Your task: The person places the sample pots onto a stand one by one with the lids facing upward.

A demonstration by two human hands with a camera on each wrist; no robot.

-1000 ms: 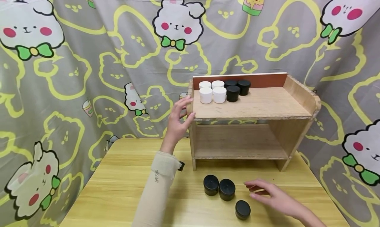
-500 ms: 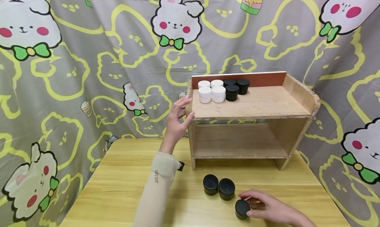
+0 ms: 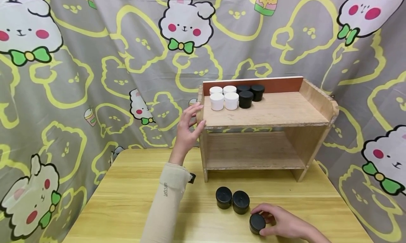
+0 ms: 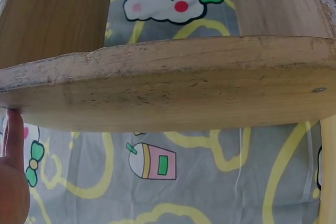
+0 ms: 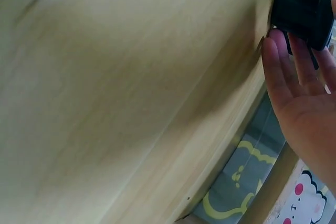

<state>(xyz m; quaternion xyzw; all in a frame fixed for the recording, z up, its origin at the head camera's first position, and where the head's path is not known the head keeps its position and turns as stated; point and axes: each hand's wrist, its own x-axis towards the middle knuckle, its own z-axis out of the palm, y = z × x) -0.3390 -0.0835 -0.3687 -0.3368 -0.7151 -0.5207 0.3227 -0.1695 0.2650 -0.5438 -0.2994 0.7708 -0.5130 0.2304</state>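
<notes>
My right hand (image 3: 280, 222) holds a small black lidded jar (image 3: 257, 223) on the table, thumb at its near side and fingers at its far side. In the right wrist view that black jar (image 5: 299, 14) stands by the fingertips. Two more black jars, one at left (image 3: 223, 197) and one at right (image 3: 240, 202), stand side by side just beyond. My left hand (image 3: 187, 130) touches the left side panel of a wooden two-tier shelf (image 3: 269, 116). In the left wrist view a straight digit (image 4: 14, 135) presses the panel's outer face (image 4: 173, 98).
On the shelf's top tier, several white jars (image 3: 217, 102) and black jars (image 3: 245, 99) are grouped at the left. Its lower tier (image 3: 253, 158) has a bare board. The wooden table (image 3: 127, 200) reaches back to a patterned curtain (image 3: 127, 77).
My right hand has come down and left to the nearest black jar and now has thumb and fingers around it. The left hand has stayed at the shelf's side.
</notes>
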